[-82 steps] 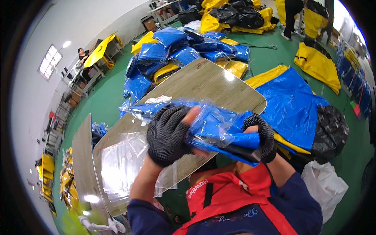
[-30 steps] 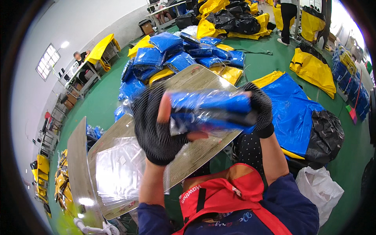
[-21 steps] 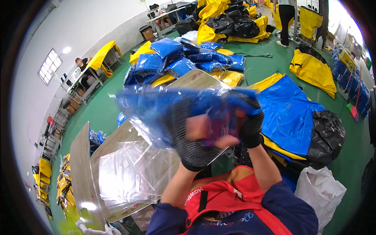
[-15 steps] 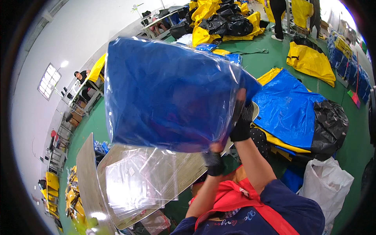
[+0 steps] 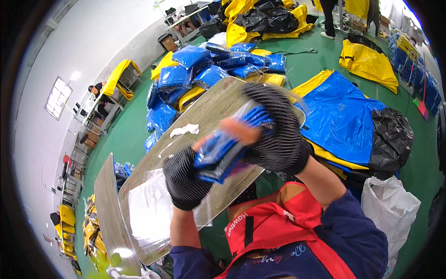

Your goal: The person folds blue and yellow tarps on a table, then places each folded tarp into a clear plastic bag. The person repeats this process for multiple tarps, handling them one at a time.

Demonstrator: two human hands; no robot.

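Both my hands wear dark knit gloves and grip a blue folded item in a clear plastic bag, held edge-on above a shiny metal table. My left hand clasps its lower left end. My right hand wraps over its upper right end, with bare fingertips showing on the plastic. The package is blurred by motion. A stack of clear plastic bags lies on the table below my left hand, and a white rag lies farther along the table.
Bagged blue packages are piled on the green floor beyond the table. Blue and yellow sheets, a black bag and a white bag lie to my right. A person sits at a far table on the left.
The blue bagged item was lifted high and spread broad in front of the camera; now it has come back down, turned edge-on and narrow, gripped at both ends between my hands.
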